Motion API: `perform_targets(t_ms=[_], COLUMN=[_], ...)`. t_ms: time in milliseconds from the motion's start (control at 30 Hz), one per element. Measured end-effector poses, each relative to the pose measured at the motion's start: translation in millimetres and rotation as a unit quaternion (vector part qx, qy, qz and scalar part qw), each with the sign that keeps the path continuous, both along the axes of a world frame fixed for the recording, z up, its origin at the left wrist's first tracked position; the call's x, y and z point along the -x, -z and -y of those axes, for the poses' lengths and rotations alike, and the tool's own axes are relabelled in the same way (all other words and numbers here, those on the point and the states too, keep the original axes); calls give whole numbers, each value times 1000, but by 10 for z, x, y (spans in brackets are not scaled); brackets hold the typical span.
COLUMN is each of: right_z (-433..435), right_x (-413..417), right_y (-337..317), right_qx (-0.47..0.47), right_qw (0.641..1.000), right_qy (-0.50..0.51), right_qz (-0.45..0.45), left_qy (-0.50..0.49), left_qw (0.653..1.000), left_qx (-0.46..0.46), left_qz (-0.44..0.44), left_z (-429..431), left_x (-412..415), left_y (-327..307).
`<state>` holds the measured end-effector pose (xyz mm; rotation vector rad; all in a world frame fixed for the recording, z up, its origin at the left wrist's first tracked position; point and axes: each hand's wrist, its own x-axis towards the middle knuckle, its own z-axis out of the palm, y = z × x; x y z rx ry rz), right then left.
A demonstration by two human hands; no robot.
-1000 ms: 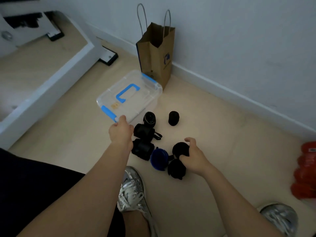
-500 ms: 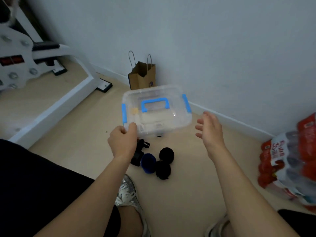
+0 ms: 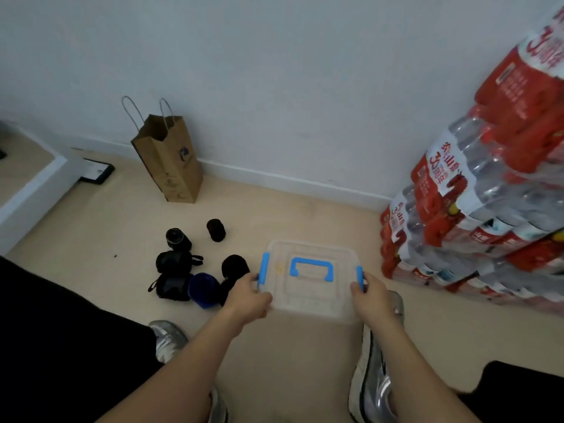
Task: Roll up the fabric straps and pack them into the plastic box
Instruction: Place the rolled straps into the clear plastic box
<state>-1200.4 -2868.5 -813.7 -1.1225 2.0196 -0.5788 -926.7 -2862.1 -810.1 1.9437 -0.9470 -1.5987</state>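
A clear plastic box (image 3: 308,303) with a blue handle and blue side clips, lid on, is held low over the floor in front of me. My left hand (image 3: 248,296) grips its left edge by the clip, and my right hand (image 3: 370,296) grips its right edge by the other clip. Left of the box, several rolled fabric straps lie on the floor: black rolls (image 3: 178,239), one black roll standing apart (image 3: 216,229), a dark round roll (image 3: 234,265) and a blue roll (image 3: 204,289).
A brown paper bag (image 3: 171,163) stands against the wall. Stacked packs of bottled water (image 3: 482,209) fill the right side. My silver shoes (image 3: 374,380) sit below the box. A white frame (image 3: 27,190) runs along the left.
The box has moved down and to the right, from raised in front of the wall to low by the water packs. My right hand, open before, now grips its right edge.
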Motion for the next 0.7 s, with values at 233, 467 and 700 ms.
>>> perform_targets(t_ms=[233, 467, 700], right_z=[-151, 69, 39], right_x=[23, 34, -229], right_y=[251, 345, 218], right_qx=[-47, -31, -16], right_qw=[999, 999, 953], right_qy=[-6, 36, -126], right_qz=[-13, 1, -277], left_qy=[-37, -103, -125], left_qw=[997, 992, 990], left_qx=[-61, -65, -60], left_qz=[-10, 21, -9], left_z=[30, 141, 150], left_x=[48, 76, 80], left_y=[289, 446, 474])
